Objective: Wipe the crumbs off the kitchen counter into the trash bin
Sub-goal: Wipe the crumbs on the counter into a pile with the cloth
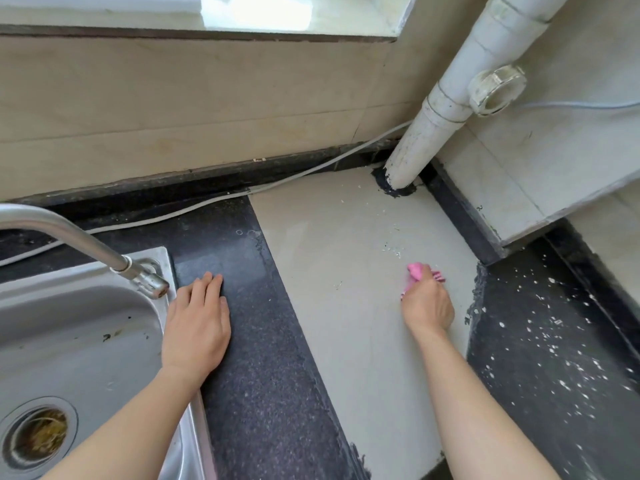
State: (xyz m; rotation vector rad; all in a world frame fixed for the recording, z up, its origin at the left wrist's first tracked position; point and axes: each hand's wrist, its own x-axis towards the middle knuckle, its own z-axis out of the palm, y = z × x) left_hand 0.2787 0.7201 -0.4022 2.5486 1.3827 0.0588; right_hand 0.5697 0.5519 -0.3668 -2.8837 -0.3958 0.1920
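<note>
Sink (69,327) left, counter (270,341) right (crumbs (391,249) before pipe (433,123)), cable (194,209) behind.

beige tiled wall (173,109), bright window (256,10)

I see open bench (346,271) ahead; a white drainpipe (426,133) blocks the far corner, and a faucet (86,244) overhangs the sink (69,323) at left.

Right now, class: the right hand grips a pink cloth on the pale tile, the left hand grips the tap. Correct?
No. The head view shows the left hand lying flat on the dark counter, off the tap. The right hand grips the pink cloth on the pale tile.
</note>
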